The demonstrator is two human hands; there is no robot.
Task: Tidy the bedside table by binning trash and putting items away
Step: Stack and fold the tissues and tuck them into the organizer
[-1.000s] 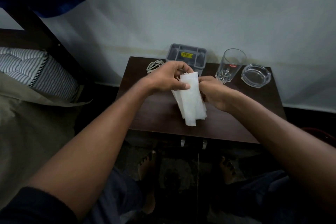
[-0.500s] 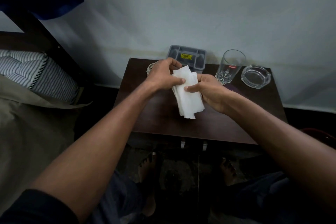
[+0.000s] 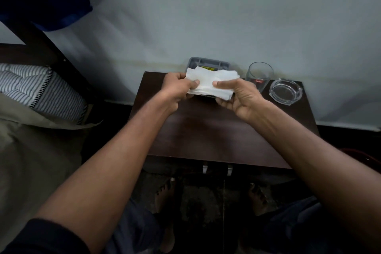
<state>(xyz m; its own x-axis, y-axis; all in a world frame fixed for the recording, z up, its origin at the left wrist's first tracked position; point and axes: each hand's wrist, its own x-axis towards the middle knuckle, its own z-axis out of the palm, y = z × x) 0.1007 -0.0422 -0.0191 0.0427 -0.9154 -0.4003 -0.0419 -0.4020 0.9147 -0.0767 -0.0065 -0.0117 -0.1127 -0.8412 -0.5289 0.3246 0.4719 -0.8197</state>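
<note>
A dark wooden bedside table (image 3: pixel 216 130) stands against a pale wall. Above its back edge, the left hand (image 3: pixel 177 90) and right hand (image 3: pixel 239 97) hold a white tissue (image 3: pixel 208 83) between them, fingers clamped on each end. Behind sit a grey tray (image 3: pixel 208 63), a drinking glass (image 3: pixel 260 75) and a glass ashtray (image 3: pixel 285 92).

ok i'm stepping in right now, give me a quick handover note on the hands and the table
Left hand and right hand: both grip the white tissue, held flat above the back of the bedside table.
On the table: grey tray at the back, drinking glass and glass ashtray at right.
Done: tissue picked up.
Left: bin the tissue, put away the glass, ashtray and tray.
</note>
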